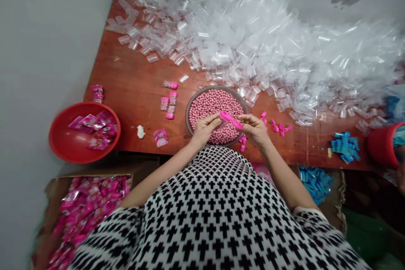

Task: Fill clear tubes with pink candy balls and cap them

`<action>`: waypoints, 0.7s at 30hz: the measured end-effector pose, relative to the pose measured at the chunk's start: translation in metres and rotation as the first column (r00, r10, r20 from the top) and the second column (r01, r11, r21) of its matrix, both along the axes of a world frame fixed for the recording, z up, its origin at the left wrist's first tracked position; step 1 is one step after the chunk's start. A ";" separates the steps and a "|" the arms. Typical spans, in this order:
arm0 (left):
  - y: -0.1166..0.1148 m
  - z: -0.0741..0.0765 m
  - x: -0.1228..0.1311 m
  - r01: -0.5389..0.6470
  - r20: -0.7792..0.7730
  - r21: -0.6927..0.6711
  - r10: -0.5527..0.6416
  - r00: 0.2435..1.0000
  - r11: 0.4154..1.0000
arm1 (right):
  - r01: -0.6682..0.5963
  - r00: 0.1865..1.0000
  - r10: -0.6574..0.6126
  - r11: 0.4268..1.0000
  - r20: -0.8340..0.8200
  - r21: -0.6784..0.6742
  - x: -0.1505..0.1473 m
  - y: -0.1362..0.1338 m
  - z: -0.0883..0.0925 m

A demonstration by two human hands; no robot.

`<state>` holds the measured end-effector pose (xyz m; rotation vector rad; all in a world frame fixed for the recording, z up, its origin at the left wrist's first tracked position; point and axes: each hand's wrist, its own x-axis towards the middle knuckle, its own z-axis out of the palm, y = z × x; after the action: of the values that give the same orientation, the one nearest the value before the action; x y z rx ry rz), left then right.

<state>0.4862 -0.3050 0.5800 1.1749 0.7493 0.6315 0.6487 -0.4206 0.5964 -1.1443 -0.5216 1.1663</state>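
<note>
Both hands meet over the right part of a round bowl [206, 91] full of small pink balls [210, 103]. My left hand [204, 128] is closed on a clear plastic tube [222, 125] by its side. A bright pink hinged cap [231, 120] sits at the tube's upper end, its flap stretched out to the right. The fingers of my right hand [255, 130] pinch the right end of that pink cap. More pink caps [281, 129] lie on the table just right of my right hand. Several filled tubes with pink caps [172, 98] stand or lie left of the bowl.
A large heap of clear tubes [253, 38] spans the table's back. A red basin [68, 139] holds pink packets, with a carton of pink packets [95, 198] below. Blue pieces [345, 147] and a red bucket [381, 143] are at right, beside another person's hand [401, 173].
</note>
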 end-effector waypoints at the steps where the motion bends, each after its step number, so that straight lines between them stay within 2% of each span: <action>1: 0.001 0.000 -0.001 0.000 -0.028 0.065 0.001 1.000 0.998 | 0.026 1.000 -0.026 1.000 -0.017 0.005 -0.001 0.002 -0.001; 3: 0.002 0.001 -0.002 0.036 -0.059 0.204 -0.025 0.998 0.978 | 0.018 0.998 -0.017 1.000 -0.055 0.013 -0.001 0.007 -0.002; 6: 0.001 0.001 0.000 0.112 -0.052 0.351 -0.100 0.994 0.930 | -0.109 0.983 0.107 0.994 -0.152 -0.004 -0.003 0.013 0.002; 8: -0.002 0.001 0.001 0.128 -0.052 0.363 -0.117 0.992 0.923 | -0.200 0.956 0.189 0.979 -0.223 -0.026 -0.007 0.014 0.003; 10: -0.004 -0.001 0.002 0.124 -0.060 0.338 -0.110 0.992 0.933 | -0.235 0.935 0.211 0.970 -0.287 -0.054 -0.012 0.015 0.003; 13: -0.006 -0.003 0.002 0.140 -0.075 0.321 -0.122 0.990 0.937 | -0.203 0.917 0.155 0.974 -0.368 -0.096 -0.022 0.015 0.001; 17: -0.004 -0.003 0.001 0.142 -0.076 0.361 -0.122 0.990 0.922 | -0.039 0.908 -0.019 0.991 -0.418 -0.129 -0.036 0.022 -0.002; 21: 0.002 0.002 0.001 0.153 -0.090 0.494 -0.124 0.988 0.856 | 0.071 0.877 -0.145 0.982 -0.458 -0.175 -0.048 0.034 -0.005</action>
<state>0.4869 -0.3030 0.5824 1.7162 0.5504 0.6959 0.6003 -0.3870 0.5910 -0.9576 0.0077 1.3467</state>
